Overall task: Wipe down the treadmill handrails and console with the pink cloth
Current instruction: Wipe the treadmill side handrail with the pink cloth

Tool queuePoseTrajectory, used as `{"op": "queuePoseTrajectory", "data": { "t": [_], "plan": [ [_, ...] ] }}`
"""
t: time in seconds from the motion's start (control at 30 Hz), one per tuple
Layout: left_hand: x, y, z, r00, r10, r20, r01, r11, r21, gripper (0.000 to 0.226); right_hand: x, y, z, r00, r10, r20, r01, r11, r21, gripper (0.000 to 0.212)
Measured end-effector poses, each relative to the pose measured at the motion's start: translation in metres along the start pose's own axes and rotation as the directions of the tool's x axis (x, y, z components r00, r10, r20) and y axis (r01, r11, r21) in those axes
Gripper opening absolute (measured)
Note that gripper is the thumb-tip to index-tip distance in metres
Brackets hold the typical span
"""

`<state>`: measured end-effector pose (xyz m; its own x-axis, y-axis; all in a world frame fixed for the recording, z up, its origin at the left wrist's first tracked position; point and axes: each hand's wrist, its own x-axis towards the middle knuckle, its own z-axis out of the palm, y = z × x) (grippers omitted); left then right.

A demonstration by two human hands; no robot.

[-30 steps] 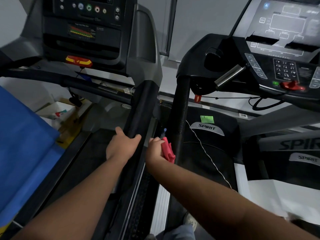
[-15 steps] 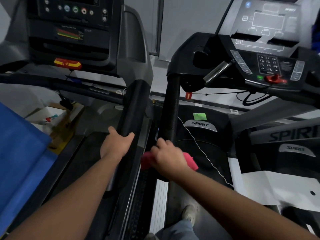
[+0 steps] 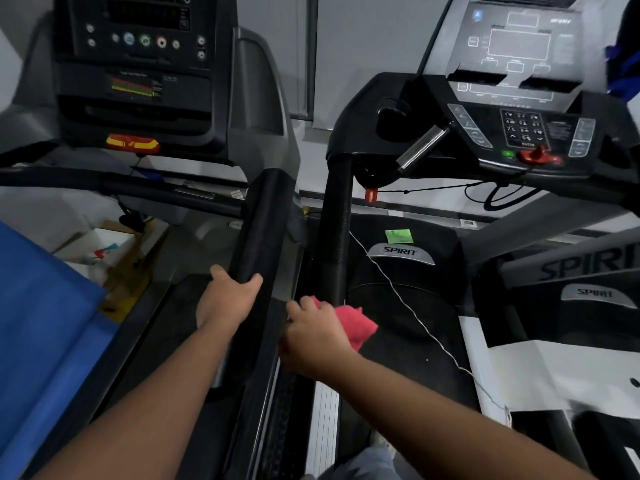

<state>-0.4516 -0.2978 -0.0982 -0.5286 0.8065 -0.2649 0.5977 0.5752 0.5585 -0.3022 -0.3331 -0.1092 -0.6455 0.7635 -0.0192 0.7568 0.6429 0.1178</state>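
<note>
Two treadmills stand side by side. My right hand (image 3: 313, 336) grips the pink cloth (image 3: 356, 323) around the near end of the right treadmill's black left handrail (image 3: 334, 230). My left hand (image 3: 227, 299) holds the padded right handrail (image 3: 258, 223) of the left treadmill, fingers curled over its top. The right treadmill's console (image 3: 519, 109) with a keypad and red safety key sits at the upper right. The left treadmill's dark console (image 3: 138, 64) is at the upper left.
A blue sheet (image 3: 41, 323) covers the lower left. Cardboard boxes (image 3: 104, 251) lie beyond the left treadmill's belt. A thin white cord (image 3: 408, 306) crosses the right treadmill's motor cover. A metal pulse grip (image 3: 420, 147) juts from the right console. My shoe (image 3: 381, 441) shows at the bottom.
My right hand brought the pink cloth from the gap between the rails onto the near end of the right treadmill's left handrail and wrapped it there. My left hand stayed on its rail.
</note>
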Motion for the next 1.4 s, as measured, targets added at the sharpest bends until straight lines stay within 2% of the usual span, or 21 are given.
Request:
{"op": "queuePoseTrajectory", "data": {
  "t": [0.1, 0.13, 0.27, 0.37, 0.4, 0.53, 0.63, 0.7, 0.77, 0.9, 1.07, 1.13, 1.2, 1.3, 1.4],
  "plan": [
    [0.002, 0.001, 0.0, 1.0, 0.003, 0.008, -0.002, 1.0, -0.016, 0.055, -0.008, 0.028, 0.005, 0.974, 0.133, -0.183, -0.093, 0.973, 0.212, 0.03],
    [0.002, 0.001, 0.0, 1.0, 0.005, 0.006, -0.005, 1.0, -0.015, 0.057, -0.007, 0.037, 0.005, 0.961, 0.192, -0.197, -0.127, 0.945, 0.3, 0.03],
    [0.002, 0.003, 0.0, 1.0, -0.002, 0.01, 0.002, 1.0, 0.002, 0.06, 0.0, 0.067, 0.008, 0.93, 0.341, -0.139, -0.225, 0.824, 0.52, 0.031],
    [0.002, 0.003, 0.0, 1.0, 0.0, 0.011, 0.0, 1.0, -0.001, 0.058, 0.007, 0.073, 0.008, 0.856, 0.512, -0.076, -0.298, 0.607, 0.737, 0.03],
    [0.002, 0.003, 0.001, 1.0, 0.003, 0.009, -0.003, 1.0, 0.002, 0.058, 0.011, 0.071, 0.007, 0.836, 0.545, -0.057, -0.335, 0.59, 0.735, 0.029],
    [0.003, 0.002, 0.002, 1.0, 0.001, 0.005, -0.001, 1.0, 0.011, 0.061, 0.028, 0.052, -0.006, 0.835, 0.545, -0.072, -0.464, 0.769, 0.439, 0.029],
    [0.003, 0.003, 0.002, 1.0, -0.004, 0.008, 0.004, 1.0, 0.009, 0.06, 0.036, 0.04, -0.016, 0.9, 0.436, -0.03, -0.412, 0.87, 0.272, 0.03],
    [0.003, 0.003, 0.001, 1.0, -0.003, 0.009, 0.003, 1.0, 0.008, 0.058, 0.038, 0.039, -0.018, 0.929, 0.37, -0.01, -0.358, 0.906, 0.228, 0.029],
    [0.001, 0.002, 0.0, 1.0, 0.003, 0.012, -0.003, 1.0, -0.003, 0.056, 0.035, 0.048, -0.014, 0.925, 0.378, -0.028, -0.349, 0.878, 0.328, 0.026],
    [-0.002, 0.003, -0.001, 1.0, 0.014, 0.021, -0.013, 0.999, -0.033, 0.059, 0.014, 0.073, 0.004, 0.853, 0.518, -0.065, -0.364, 0.68, 0.636, 0.026],
    [0.001, 0.003, 0.0, 1.0, 0.011, 0.025, -0.01, 1.0, -0.023, 0.066, -0.002, 0.094, 0.017, 0.864, 0.499, -0.058, -0.281, 0.576, 0.768, 0.028],
    [0.002, 0.002, 0.0, 1.0, 0.004, 0.028, -0.003, 1.0, -0.012, 0.066, 0.001, 0.093, 0.014, 0.861, 0.506, -0.046, -0.307, 0.591, 0.746, 0.027],
    [0.003, 0.003, 0.001, 1.0, -0.001, 0.025, 0.001, 1.0, -0.004, 0.064, 0.009, 0.084, 0.008, 0.859, 0.508, -0.064, -0.356, 0.682, 0.639, 0.028],
    [0.002, 0.004, 0.0, 1.0, -0.008, 0.024, 0.007, 1.0, 0.009, 0.064, 0.032, 0.062, -0.01, 0.908, 0.414, -0.058, -0.377, 0.872, 0.313, 0.027],
    [0.0, 0.005, -0.001, 1.0, -0.005, 0.021, 0.005, 1.0, 0.013, 0.064, 0.054, 0.031, -0.019, 0.941, 0.328, 0.08, -0.326, 0.945, -0.03, 0.033]
  ]
}}
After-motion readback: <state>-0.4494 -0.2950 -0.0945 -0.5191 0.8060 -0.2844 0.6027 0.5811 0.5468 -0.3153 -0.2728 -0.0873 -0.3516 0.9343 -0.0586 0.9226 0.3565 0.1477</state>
